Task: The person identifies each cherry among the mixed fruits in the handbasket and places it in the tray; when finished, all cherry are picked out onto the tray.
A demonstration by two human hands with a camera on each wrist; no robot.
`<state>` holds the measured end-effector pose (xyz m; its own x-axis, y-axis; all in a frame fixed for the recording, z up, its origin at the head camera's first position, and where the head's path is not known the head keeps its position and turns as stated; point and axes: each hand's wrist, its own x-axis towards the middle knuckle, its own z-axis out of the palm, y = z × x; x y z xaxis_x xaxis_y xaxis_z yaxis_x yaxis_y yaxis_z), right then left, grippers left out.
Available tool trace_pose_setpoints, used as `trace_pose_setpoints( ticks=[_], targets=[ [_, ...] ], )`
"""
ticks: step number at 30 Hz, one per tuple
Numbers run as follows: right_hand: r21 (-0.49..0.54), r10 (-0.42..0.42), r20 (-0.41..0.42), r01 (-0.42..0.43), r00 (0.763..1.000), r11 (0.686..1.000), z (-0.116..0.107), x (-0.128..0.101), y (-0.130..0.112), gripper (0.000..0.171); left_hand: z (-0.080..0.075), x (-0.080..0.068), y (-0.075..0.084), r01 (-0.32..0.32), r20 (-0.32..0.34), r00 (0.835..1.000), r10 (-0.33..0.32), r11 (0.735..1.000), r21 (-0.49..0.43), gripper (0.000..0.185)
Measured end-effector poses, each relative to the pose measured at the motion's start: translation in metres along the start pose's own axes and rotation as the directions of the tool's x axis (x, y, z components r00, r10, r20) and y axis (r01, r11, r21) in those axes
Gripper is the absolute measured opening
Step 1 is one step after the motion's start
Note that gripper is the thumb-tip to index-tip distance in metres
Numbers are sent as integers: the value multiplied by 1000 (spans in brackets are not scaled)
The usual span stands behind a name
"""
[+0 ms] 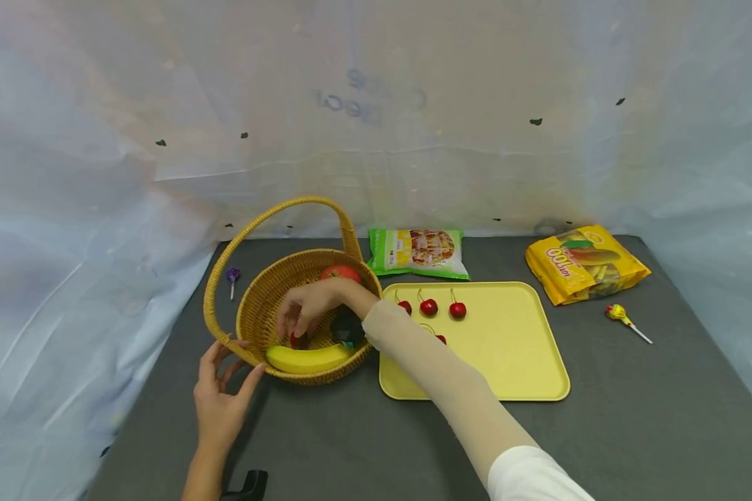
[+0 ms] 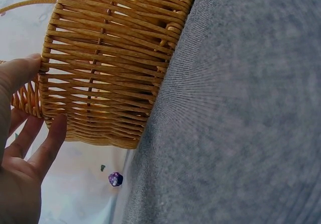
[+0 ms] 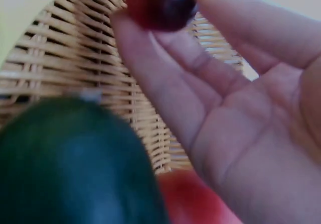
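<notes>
In the head view my left hand (image 1: 219,400) grips the near-left rim of a woven basket (image 1: 251,299), close to the foot of its tall handle. The left wrist view shows the thumb and fingers on either side of the rim. My right hand (image 1: 310,304) reaches down inside the basket. Its thumb and fingers pinch a dark red cherry (image 3: 165,5), seen in the right wrist view. Around it in the basket lie a yellow banana (image 1: 308,360), a dark green rounded fruit or vegetable (image 3: 75,163) and a red round fruit (image 1: 340,273).
Right of the basket lies a yellow tray (image 1: 507,341) with several cherries (image 1: 457,309), partly behind the right forearm. Behind it is a green-and-white food packet (image 1: 420,252). A yellow snack bag (image 1: 585,264) and yellow lollipop (image 1: 617,313) lie right; a purple lollipop (image 1: 232,275) left.
</notes>
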<state>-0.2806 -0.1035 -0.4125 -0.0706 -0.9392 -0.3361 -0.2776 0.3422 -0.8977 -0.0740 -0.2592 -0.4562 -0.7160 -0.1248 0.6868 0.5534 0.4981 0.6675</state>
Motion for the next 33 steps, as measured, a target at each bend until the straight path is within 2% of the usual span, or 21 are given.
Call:
trace_pose_setpoints(
  ticks=[3, 8, 12, 14, 16, 19, 24, 27, 30, 33],
  targets=[
    [49, -31, 57, 29, 998, 998, 0, -6, 1, 26, -2, 0, -1, -2, -3, 1000, 2, 1000, 0, 78],
    [-84, -57, 92, 65, 994, 994, 2, -12, -6, 28, -3, 0, 0, 4, 3, 1000, -4, 1000, 19, 79],
    [-121, -156, 23, 158, 987, 980, -1, -26, -13, 25, -2, 1, 0, 2, 6, 1000, -3, 1000, 23, 78],
    [-121, -244, -48, 237, 969, 964, -4, -40, -13, 25, -1, 2, -1, -4, 7, 1000, 4, 1000, 18, 78],
    [-98, -314, -130, 303, 940, 948, -6, -57, -11, 25, 0, 2, -1, -9, 8, 1000, 9, 1000, 10, 78],
    [-50, -370, -272, 371, 888, 927, -5, -90, -1, 25, 1, 3, -2, -15, 10, 1000, 15, 1000, 2, 78],
    [108, -353, -473, 451, 807, 886, 10, -151, 33, 31, 1, 2, 1, -16, 7, 1000, 16, 1000, 15, 77],
    [110, -274, -617, 426, 738, 898, 25, -188, 55, 34, 0, 1, 2, -16, 6, 1000, 16, 1000, 22, 78],
    [82, -156, -748, 323, 645, 943, 43, -221, 74, 33, 0, 1, 1, -11, 7, 1000, 11, 1000, 17, 78],
    [95, -89, -807, 278, 583, 956, 60, -247, 89, 34, 0, 1, 1, 0, 3, 1000, 0, 1000, 11, 78]
  ],
)
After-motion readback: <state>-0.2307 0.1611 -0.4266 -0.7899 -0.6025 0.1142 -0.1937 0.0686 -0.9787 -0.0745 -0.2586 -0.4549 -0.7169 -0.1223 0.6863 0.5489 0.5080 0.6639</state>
